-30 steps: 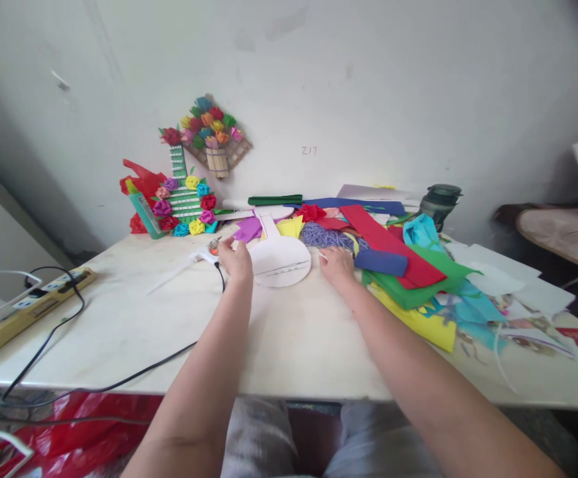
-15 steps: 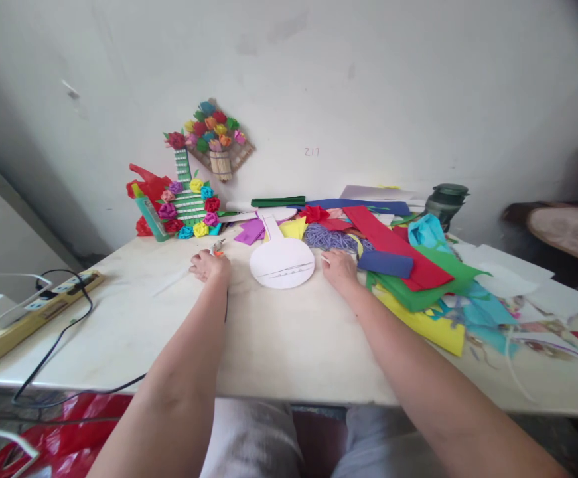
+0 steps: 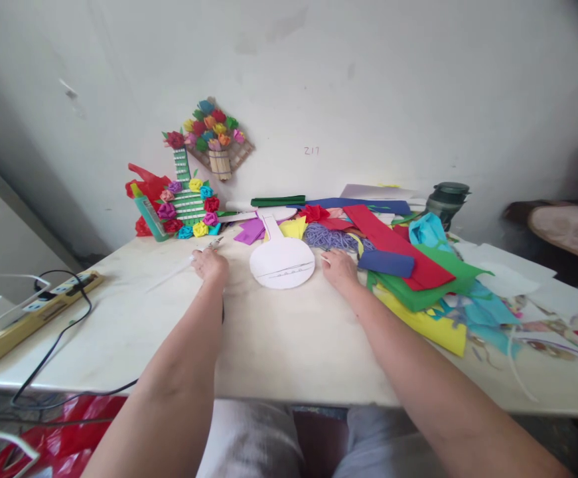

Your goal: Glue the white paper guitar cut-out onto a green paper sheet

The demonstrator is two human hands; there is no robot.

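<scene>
Between my hands lies a white paper cutout [image 3: 283,255], a round body with a neck and pencil lines across it. To its left, the fingers of my left hand [image 3: 211,267] close round a glue gun [image 3: 212,244] whose tip points away to the right. A long clear glue stick [image 3: 169,276] trails from it to the left. My right hand [image 3: 339,269] is at the cutout's right side, fingers pinched together on a small white piece [image 3: 324,259]. Most of that piece is hidden. A gap separates each hand from the cutout.
Coloured paper sheets [image 3: 398,242] and purple yarn [image 3: 333,238] are piled on the right. A flower-trimmed green craft piece [image 3: 189,206] and a glue bottle [image 3: 149,214] stand at the back left. A power strip [image 3: 44,312] with a black cord [image 3: 64,338] lies left. A dark cup [image 3: 445,202] stands behind.
My left hand has shifted slightly to the left and turned the glue gun a little; its orange part no longer shows. My right hand and the cutout stay in place.
</scene>
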